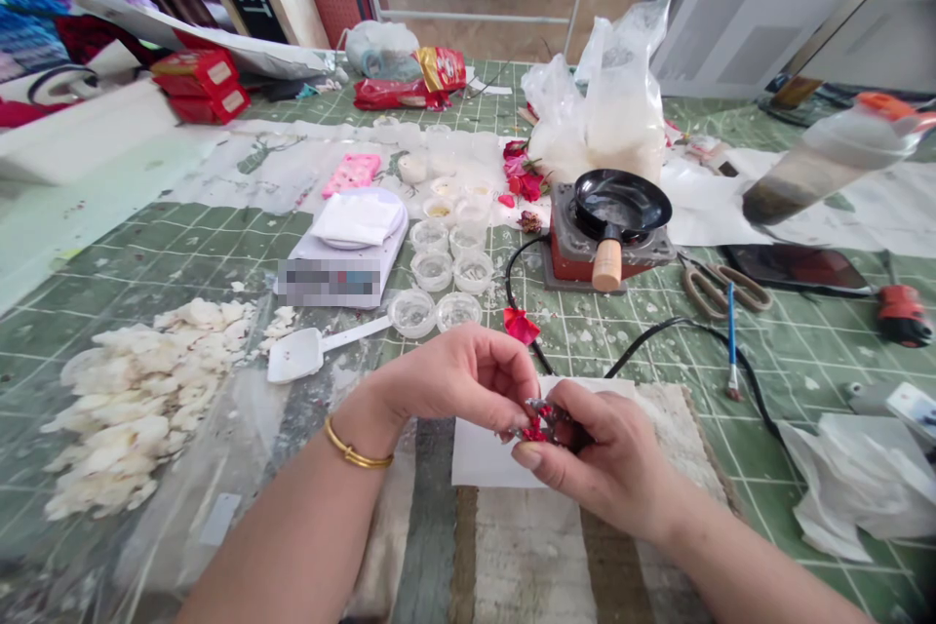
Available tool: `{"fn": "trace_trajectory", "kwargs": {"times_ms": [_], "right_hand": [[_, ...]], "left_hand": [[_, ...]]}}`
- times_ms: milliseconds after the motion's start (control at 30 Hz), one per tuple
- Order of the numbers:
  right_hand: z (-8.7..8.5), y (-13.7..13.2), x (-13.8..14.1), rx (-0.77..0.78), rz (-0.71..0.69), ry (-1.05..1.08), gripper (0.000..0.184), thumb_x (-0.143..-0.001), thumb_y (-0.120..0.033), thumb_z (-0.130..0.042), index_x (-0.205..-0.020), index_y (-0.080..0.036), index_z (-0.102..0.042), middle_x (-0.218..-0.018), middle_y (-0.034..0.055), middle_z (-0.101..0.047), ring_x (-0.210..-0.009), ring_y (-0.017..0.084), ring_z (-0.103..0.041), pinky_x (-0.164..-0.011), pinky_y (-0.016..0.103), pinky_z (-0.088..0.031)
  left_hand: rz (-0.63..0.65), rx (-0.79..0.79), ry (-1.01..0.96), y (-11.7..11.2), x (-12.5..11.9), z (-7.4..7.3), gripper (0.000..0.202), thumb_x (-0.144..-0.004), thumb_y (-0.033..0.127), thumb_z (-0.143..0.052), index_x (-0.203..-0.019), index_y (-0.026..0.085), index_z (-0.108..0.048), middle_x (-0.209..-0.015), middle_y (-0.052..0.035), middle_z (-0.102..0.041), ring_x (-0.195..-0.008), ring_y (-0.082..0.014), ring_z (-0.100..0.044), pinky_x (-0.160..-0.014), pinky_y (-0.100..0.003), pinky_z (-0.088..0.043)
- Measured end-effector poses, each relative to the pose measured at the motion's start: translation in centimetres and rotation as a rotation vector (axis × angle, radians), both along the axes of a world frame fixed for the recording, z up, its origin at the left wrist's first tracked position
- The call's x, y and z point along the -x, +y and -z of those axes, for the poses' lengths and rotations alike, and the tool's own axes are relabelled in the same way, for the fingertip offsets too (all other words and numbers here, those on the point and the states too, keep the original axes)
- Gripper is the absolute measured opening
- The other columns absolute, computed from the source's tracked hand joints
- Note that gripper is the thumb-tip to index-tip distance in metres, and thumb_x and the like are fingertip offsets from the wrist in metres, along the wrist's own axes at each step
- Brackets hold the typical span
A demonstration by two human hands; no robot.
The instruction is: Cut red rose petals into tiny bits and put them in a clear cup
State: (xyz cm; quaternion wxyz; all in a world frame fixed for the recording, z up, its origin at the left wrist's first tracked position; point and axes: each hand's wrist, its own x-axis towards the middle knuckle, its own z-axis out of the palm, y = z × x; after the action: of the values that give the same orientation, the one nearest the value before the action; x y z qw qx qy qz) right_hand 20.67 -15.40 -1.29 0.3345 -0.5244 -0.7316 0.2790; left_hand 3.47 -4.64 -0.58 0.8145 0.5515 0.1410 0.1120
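Observation:
My right hand (610, 448) grips a small dark grey, shiny piece with bright red bits (536, 427) in it; its exact kind I cannot make out. The fingertips of my left hand (475, 375) are pinched together at the left side of that piece, and a gold bangle (358, 453) circles the wrist. Both hands are over a white sheet of paper (487, 463), which lies on a striped cloth (526, 546). Just beyond my fingers lies a red petal (521, 325).
Beyond my hands stand several clear cups (431, 268), a scale (329, 283) and a small black pan (621, 205) on a burner (574, 258). White flakes (146, 400) and a white scoop (296, 356) lie left. Scissors (723, 288), a blue brush (731, 336) and black cable (650, 327) lie right.

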Motion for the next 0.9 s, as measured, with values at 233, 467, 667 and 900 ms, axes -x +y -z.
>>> {"fn": "trace_trajectory", "kwargs": {"times_ms": [233,467,667,900], "right_hand": [[-0.30,0.00,-0.06,0.020,-0.017,-0.001,0.037,-0.083,-0.037,-0.059,-0.064,-0.022,-0.031,-0.049,-0.0101,-0.026,-0.044,0.005,-0.021,-0.038,0.017,-0.018],[-0.28,0.10,-0.03,0.037,-0.017,0.005,0.036,-0.085,-0.038,-0.058,-0.064,-0.021,-0.034,-0.051,-0.0094,-0.027,-0.046,0.005,-0.021,-0.039,0.017,-0.019],[-0.21,-0.03,-0.07,0.019,-0.021,-0.006,0.038,-0.086,-0.038,-0.057,-0.062,-0.021,-0.032,-0.050,-0.0096,-0.024,-0.045,0.005,-0.019,-0.039,0.018,-0.016],[-0.20,0.01,-0.01,0.000,-0.008,0.008,0.038,-0.082,-0.038,-0.062,-0.066,-0.022,-0.032,-0.050,-0.0101,-0.028,-0.045,0.005,-0.023,-0.040,0.018,-0.019]], "left_hand": [[0.001,0.019,0.010,0.01,0.02,0.01,0.013,-0.071,0.016,-0.074,-0.078,0.011,-0.063,-0.068,-0.0019,-0.062,-0.061,-0.0095,-0.059,-0.058,-0.021,-0.050],[0.014,0.062,0.028,0.02,0.02,-0.02,0.014,-0.071,0.016,-0.075,-0.079,0.011,-0.064,-0.069,-0.0017,-0.064,-0.062,-0.0091,-0.061,-0.060,-0.019,-0.051],[0.014,0.007,-0.005,0.05,0.07,-0.04,0.011,-0.072,0.014,-0.073,-0.077,0.012,-0.064,-0.069,-0.0023,-0.064,-0.063,-0.0102,-0.060,-0.060,-0.021,-0.050],[-0.019,0.017,-0.039,0.04,0.08,0.04,0.012,-0.069,0.012,-0.074,-0.075,0.013,-0.064,-0.073,-0.0030,-0.063,-0.068,-0.0116,-0.059,-0.062,-0.024,-0.048]]}}
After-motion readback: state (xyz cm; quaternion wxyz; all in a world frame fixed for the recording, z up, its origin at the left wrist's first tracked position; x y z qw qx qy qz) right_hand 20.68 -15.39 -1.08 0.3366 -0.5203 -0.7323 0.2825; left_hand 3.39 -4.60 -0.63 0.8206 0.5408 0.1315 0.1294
